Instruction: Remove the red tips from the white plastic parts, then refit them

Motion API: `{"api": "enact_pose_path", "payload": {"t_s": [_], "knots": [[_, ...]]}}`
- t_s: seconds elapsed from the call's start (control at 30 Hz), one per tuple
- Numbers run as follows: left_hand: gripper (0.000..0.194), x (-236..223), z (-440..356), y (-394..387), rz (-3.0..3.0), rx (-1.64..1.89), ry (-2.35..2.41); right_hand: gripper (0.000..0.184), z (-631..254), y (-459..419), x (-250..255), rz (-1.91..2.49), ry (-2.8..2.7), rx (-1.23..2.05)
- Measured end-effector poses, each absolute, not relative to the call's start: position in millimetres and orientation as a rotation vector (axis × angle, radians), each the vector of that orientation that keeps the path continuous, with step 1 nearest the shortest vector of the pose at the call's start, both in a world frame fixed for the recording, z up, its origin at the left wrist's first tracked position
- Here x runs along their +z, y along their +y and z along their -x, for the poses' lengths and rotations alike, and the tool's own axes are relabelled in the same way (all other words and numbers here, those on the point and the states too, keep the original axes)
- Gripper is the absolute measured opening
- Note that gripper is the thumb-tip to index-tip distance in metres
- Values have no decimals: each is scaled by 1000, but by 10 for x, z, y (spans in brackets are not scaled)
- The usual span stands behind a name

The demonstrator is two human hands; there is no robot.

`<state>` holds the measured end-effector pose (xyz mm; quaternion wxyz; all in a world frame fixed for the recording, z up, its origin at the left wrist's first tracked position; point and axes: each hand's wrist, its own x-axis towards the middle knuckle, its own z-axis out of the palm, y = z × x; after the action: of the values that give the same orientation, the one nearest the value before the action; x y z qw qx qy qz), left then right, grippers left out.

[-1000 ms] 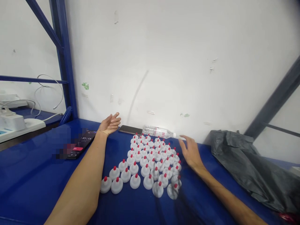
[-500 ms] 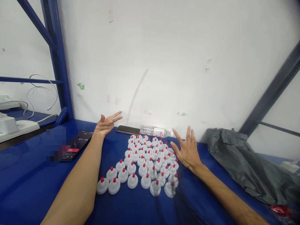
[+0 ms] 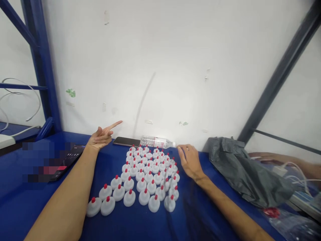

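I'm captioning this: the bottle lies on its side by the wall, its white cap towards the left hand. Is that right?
No: in the head view, the bottle lies on its side by the wall, but its white cap is towards the right hand, not the left hand.

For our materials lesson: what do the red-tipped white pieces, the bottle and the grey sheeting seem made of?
White pieces: probably plastic, satin; smooth, matching shapes.
Bottle: likely plastic, glossy; transparent, with bright highlights.
Grey sheeting: perhaps plastic film or coated fabric, dull; soft creases.

The caps point(image 3: 139, 176) look smooth plastic, the bottle point(image 3: 157, 143) clear, glossy plastic; the worktop point(image 3: 117, 226) is smooth, the bag point(image 3: 240, 170) crinkled, matt plastic.
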<state>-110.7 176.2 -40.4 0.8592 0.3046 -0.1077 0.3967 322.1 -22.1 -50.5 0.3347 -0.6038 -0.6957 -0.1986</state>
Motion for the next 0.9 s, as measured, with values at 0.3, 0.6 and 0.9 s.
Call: {"api": "enact_pose_path", "payload": {"t_s": [0.3, 0.6, 0.9], "knots": [[82, -429, 1110, 1842, -809, 860, -137, 30, -3166, -184, -583, 1536, -1972, -384], [79, -314, 1137, 1706, -993, 848, 69, 33, -3169, -186, -577, 1570, -1976, -315], [48, 819, 1004, 1596, -1230, 303, 661, 34, -3179, -145, -605, 1608, -1994, -281]]}}
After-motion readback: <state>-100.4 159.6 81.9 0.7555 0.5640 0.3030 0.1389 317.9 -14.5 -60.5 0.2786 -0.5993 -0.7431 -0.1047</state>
